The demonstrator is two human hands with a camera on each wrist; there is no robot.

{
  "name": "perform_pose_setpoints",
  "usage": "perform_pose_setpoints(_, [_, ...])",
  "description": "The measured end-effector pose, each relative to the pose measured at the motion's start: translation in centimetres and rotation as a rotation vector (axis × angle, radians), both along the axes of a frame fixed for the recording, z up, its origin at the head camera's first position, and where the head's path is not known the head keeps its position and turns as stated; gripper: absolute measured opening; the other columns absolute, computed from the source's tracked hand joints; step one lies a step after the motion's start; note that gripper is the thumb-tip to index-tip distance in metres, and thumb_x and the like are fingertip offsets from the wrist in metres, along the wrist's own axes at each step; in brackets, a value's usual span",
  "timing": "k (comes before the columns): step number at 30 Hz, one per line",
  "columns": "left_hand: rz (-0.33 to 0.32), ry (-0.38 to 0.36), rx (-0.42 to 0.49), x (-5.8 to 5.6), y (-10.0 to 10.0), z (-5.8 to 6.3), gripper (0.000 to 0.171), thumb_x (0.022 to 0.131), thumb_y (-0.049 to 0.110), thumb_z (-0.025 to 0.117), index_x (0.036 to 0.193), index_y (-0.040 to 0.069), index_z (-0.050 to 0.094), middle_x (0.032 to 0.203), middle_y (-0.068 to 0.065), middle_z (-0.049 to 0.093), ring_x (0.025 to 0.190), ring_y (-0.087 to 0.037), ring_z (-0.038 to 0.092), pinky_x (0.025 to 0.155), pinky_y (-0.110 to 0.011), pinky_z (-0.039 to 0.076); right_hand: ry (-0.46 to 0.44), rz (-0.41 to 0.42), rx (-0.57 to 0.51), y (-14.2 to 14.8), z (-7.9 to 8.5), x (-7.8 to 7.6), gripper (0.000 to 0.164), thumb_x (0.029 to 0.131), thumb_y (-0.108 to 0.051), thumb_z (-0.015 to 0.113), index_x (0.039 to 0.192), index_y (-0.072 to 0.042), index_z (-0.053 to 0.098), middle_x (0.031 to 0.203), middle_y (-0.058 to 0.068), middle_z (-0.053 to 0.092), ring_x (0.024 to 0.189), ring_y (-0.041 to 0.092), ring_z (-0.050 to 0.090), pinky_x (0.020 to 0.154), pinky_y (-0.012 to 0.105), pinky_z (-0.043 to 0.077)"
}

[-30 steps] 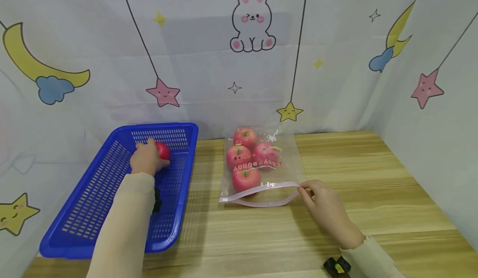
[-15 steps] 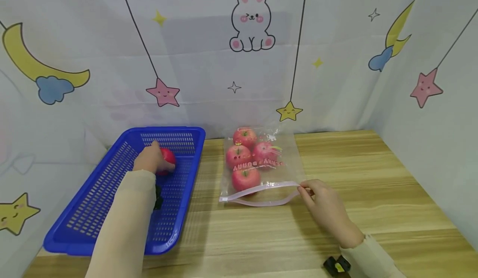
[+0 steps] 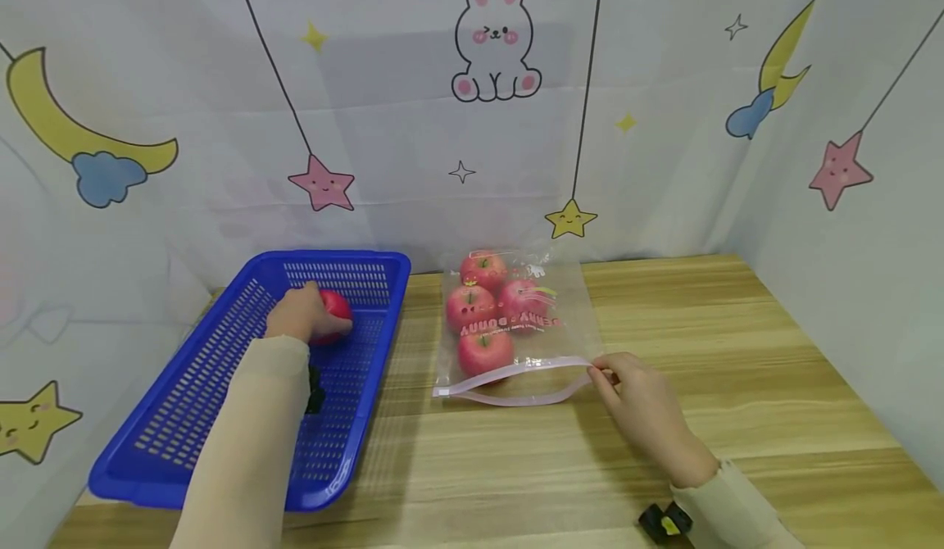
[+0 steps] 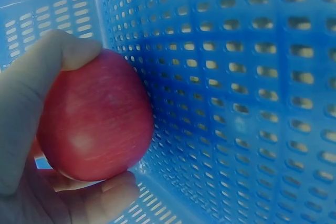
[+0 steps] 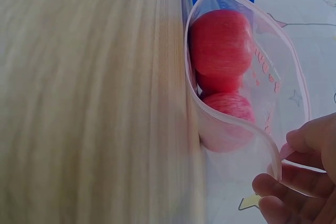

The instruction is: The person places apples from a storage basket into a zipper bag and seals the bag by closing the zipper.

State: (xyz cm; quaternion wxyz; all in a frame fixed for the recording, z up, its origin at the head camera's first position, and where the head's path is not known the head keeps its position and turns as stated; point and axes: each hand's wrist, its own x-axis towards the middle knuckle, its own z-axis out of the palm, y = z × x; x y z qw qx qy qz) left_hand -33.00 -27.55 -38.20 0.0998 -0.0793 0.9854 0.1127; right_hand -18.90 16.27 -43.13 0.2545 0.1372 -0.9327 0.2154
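Inside the blue basket [image 3: 398,319], my left hand [image 3: 297,313] grips a red apple [image 3: 333,316]. In the left wrist view the thumb lies over the top of the apple [image 4: 100,119] and fingers curl under it, close to the perforated basket wall [image 4: 236,93]. On the table, a clear zip bag [image 3: 571,311] with a pink zip edge lies with its mouth parted toward me. Several apples [image 3: 487,356] are in it. My right hand [image 3: 649,410] pinches the right corner of the bag's mouth. The right wrist view shows the apples [image 5: 220,43] through that opening.
The wooden table [image 3: 737,369] spans the front, backed by a white patterned curtain [image 3: 413,123]. Black straps are at both wrists; the right one [image 3: 665,523] has a yellow mark. At the bag's left end sits a white zip slider [image 3: 442,392].
The blue basket has shifted to the right. My left hand has moved slightly right with the apple, which shows more now. My right hand and the bag have stayed nearly still.
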Motion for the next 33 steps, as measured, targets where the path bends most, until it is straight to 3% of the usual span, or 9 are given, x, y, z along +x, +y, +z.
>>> perform_pose_setpoints(11, [0.013, 0.01, 0.007, -0.02, 0.28, 0.17, 0.1, 0.074, 0.048, 0.069, 0.144, -0.005, 0.02, 0.128, -0.04, 0.039, 0.112, -0.056, 0.046, 0.091, -0.065, 0.042, -0.019, -0.005, 0.001, 0.05, -0.02, -0.05, 0.007, 0.084, -0.011, 0.068, 0.088, -0.005, 0.069, 0.085, 0.008, 0.07, 0.069, 0.014, 0.063, 0.058, 0.03, 0.052])
perform_pose_setpoints(24, [0.046, -0.092, 0.048, 0.31, 0.19, 0.23, 0.098, 0.072, 0.042, 0.074, 0.14, -0.007, 0.022, 0.127, -0.039, 0.041, 0.112, -0.053, 0.048, 0.09, -0.061, 0.045, -0.007, 0.0, -0.002, 0.02, 0.02, -0.05, 0.006, 0.084, -0.011, 0.068, 0.086, -0.006, 0.069, 0.084, 0.007, 0.07, 0.068, 0.014, 0.063, 0.056, 0.028, 0.051])
perform_pose_setpoints(33, [0.062, -0.167, 0.107, 0.79, -0.12, 0.19, 0.114, 0.069, 0.031, 0.079, 0.146, -0.007, 0.004, 0.135, -0.042, 0.029, 0.121, -0.056, 0.038, 0.096, -0.065, 0.038, -0.003, 0.001, -0.005, 0.01, -0.04, -0.03, 0.007, 0.084, -0.011, 0.068, 0.087, -0.006, 0.07, 0.084, 0.007, 0.07, 0.068, 0.013, 0.063, 0.056, 0.028, 0.05])
